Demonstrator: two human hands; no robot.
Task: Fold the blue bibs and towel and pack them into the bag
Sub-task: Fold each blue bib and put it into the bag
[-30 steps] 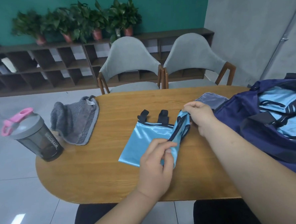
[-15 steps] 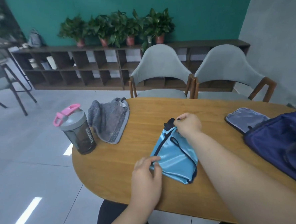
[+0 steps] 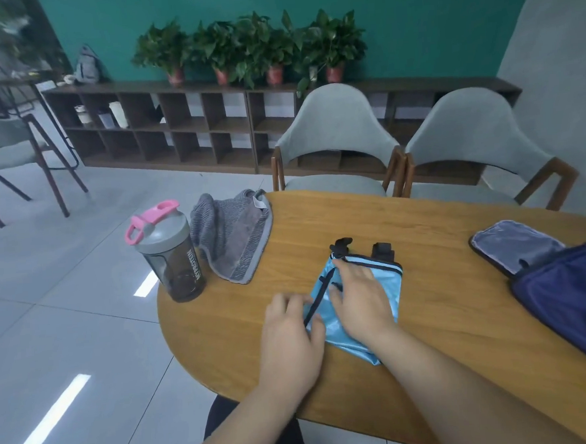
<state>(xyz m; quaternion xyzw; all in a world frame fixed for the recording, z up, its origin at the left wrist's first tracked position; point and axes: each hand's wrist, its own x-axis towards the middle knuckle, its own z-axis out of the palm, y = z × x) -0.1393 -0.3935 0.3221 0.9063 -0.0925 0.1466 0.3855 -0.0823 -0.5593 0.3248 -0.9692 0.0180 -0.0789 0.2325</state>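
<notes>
Folded blue bib (image 3: pixel 386 284) on near tabletop (image 3: pixel 422 227), pressed down.
Flat on it, fingers spread: right hand (image 3: pixel 360 301); left hand (image 3: pixel 290 338) at its left hem, pinch or mere touch unclear. Beyond: grey towel (image 3: pixel 237 232) beside bottle (image 3: pixel 170 256); navy bag (image 3: pixel 571 304) cut off at right, contents hidden.

I'm seeing through one head-worn camera at the near edge of the table (image 3: pixel 422 227), facing forward and down, close over the left hand (image 3: pixel 288 338) and right hand (image 3: pixel 361 303), chairs (image 3: pixel 337 130) far behind.
</notes>
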